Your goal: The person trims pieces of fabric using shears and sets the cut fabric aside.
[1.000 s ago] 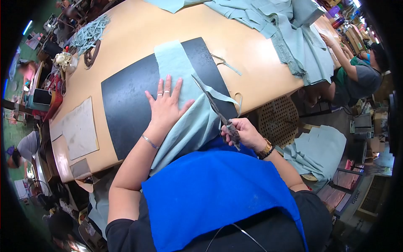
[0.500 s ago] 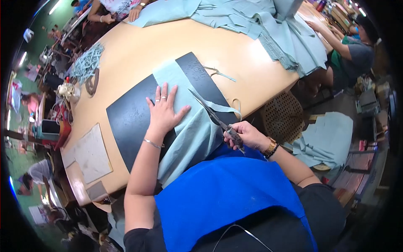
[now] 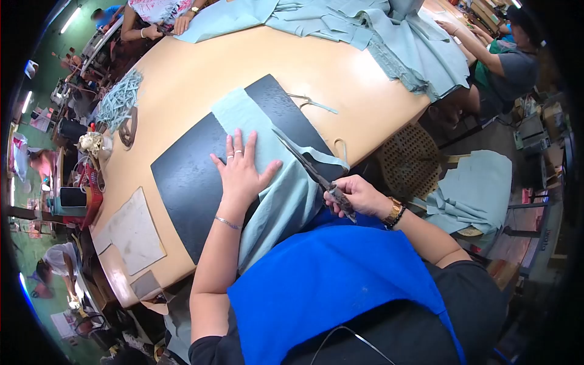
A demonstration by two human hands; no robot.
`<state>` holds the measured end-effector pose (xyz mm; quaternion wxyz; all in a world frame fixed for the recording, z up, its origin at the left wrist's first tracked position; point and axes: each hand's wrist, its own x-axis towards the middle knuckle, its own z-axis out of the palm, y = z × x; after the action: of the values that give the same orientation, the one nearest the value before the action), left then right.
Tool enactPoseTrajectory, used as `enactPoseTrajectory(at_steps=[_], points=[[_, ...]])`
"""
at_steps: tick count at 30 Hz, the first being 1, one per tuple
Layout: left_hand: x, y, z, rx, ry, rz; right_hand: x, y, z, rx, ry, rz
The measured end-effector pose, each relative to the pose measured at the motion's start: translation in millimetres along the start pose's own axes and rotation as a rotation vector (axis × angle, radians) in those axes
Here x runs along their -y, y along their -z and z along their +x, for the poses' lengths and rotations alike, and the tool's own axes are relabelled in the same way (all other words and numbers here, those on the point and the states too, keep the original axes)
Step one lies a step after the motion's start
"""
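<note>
Blue-green cloth (image 3: 240,112) lies under the left hand (image 3: 240,175), which is pressed down flat with its fingers spread wide and its thumb out to the side. Two rings and a thin bracelet (image 3: 228,222) are on that hand and wrist. Past the fingertips, the cloth lies smooth on a black mat (image 3: 188,182), and nearer the person it wrinkles and hangs down by the blue apron (image 3: 328,280).

The right hand (image 3: 356,198) is closed around the handles of long, dark scissors (image 3: 310,170). Their blades point up and left from that hand, along the right side of the cloth. I cannot tell if the blades are a little apart. A thin strip (image 3: 328,159) of cloth bends away just above the right hand. A gold watch (image 3: 394,213) is on that wrist.

Down and left of the left hand, a pale sheet (image 3: 137,234) lies on the table (image 3: 201,76). Up and left of it are a heap of thin scraps (image 3: 120,100) and a brown ring (image 3: 128,129). Far above both hands, a big pile of cloth (image 3: 389,52) covers the table's edge, and another person's hand (image 3: 152,32) works there. To the right of the right hand is more folded cloth (image 3: 477,191).
</note>
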<state>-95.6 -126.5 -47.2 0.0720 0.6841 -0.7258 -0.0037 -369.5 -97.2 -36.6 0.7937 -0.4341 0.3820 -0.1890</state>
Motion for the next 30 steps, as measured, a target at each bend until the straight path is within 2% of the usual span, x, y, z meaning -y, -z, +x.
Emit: enactPoseTrajectory(at_steps=[5, 30], points=[[-11.1, -3.3, -7.5, -0.003, -0.036, 0.011, 2.3, -0.7, 3.5, -0.057, -0.051, -0.016], [-28.6, 3.4, -21.8, -0.003, -0.079, -0.05, -0.5, -9.2, -2.3, -0.127, 0.01, -0.051]])
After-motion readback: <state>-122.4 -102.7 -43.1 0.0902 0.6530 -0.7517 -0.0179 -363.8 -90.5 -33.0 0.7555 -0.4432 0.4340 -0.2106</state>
